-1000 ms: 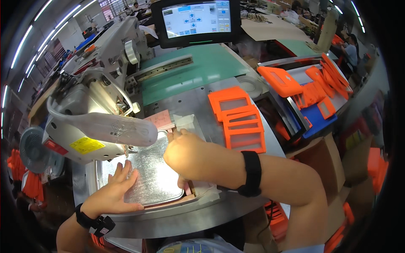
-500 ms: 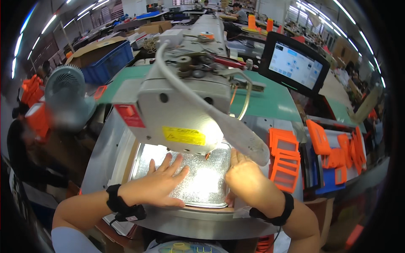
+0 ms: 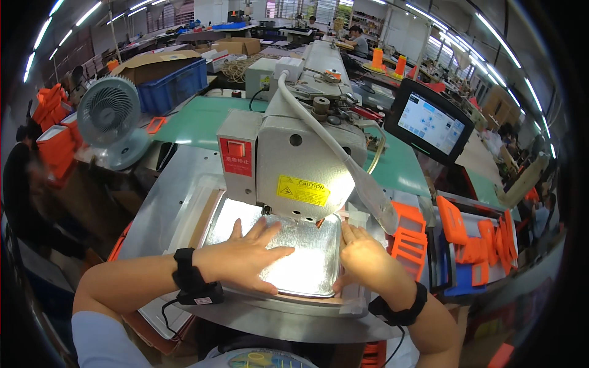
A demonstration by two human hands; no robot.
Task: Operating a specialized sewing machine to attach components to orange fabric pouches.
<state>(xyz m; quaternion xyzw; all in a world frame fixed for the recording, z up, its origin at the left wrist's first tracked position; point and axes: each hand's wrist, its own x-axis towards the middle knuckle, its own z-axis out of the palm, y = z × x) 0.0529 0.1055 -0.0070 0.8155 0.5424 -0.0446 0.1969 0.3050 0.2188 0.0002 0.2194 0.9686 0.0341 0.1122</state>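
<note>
A shiny silver padded sheet [image 3: 310, 264] with rounded corners lies flat under the head of an industrial sewing machine [image 3: 276, 150]. My left hand [image 3: 245, 257] rests on the left part of the sheet, open, with its fingers spread. Along the sheet's right edge lies my right hand [image 3: 365, 254]; its fingers stretch forward close together and its thumb is apart near the lower right corner. Neither hand grips anything. A brownish strip [image 3: 211, 216] borders the sheet on the left, and clear tape [image 3: 353, 306] lies by the lower right corner. The needle area glows under a bright lamp.
Orange frames [image 3: 408, 245] lie stacked right of the sheet, with more orange pieces [image 3: 475, 248] in a tray beyond. A control screen [image 3: 431, 126] stands at the back right. To the left are a fan [image 3: 110, 113], a blue crate [image 3: 175, 86] and a person in dark clothes [image 3: 37, 190].
The head view has shifted, so the machine sits farther right and lower in the picture. Both hands remain at the silver sheet; the right hand's fingers look straighter along its edge.
</note>
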